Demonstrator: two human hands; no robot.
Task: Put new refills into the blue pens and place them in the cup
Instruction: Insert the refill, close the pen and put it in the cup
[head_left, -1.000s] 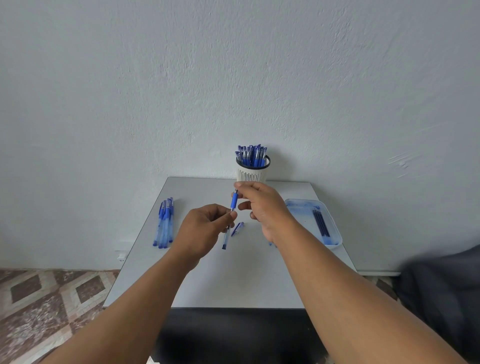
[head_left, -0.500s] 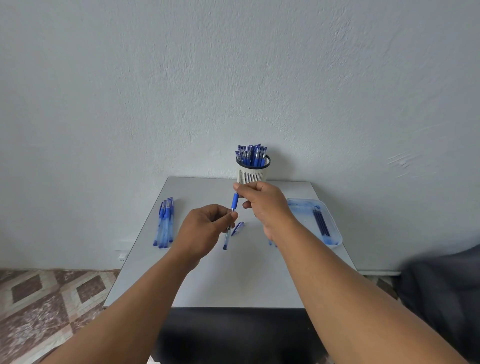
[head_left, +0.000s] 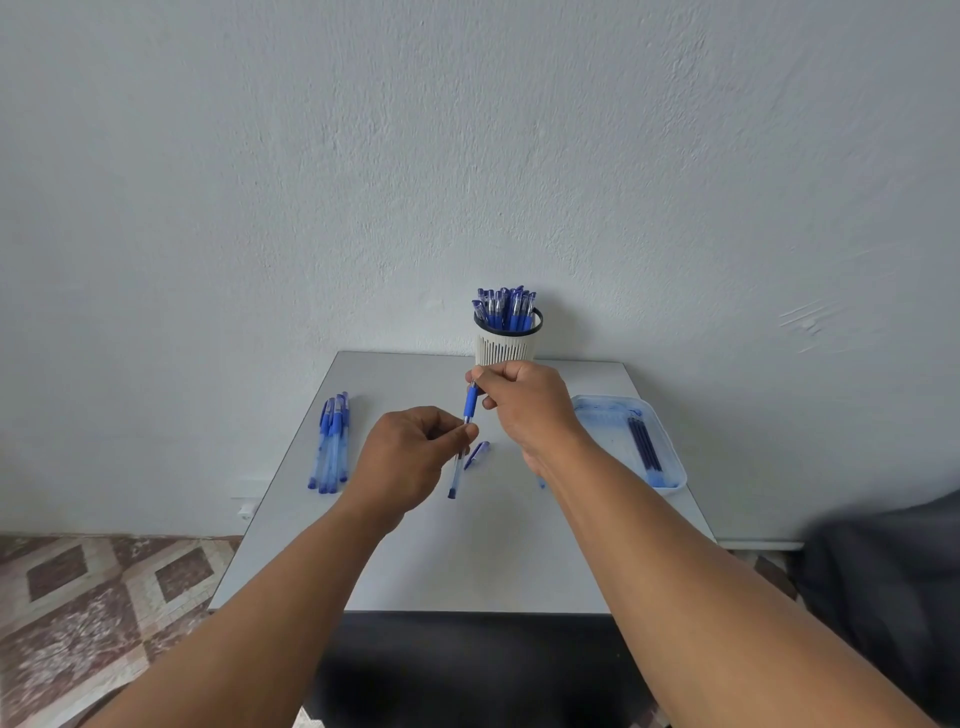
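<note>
One head cam, wide-angle, looks fwd and down over the table toward the wall; forearms close, bottom of frame.

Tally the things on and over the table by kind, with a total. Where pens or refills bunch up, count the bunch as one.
Pen held in both hands: 1
Loose pen cap: 1
Cup of pens: 1
Bunch of pens at left: 1
Tray: 1
Bunch of refills in tray: 1
Total: 6

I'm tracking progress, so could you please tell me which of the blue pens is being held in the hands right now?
The pen in mid-air before the cup, gripped by the right hand and left hand. The others stand in the cup or lie in the pile.
</note>
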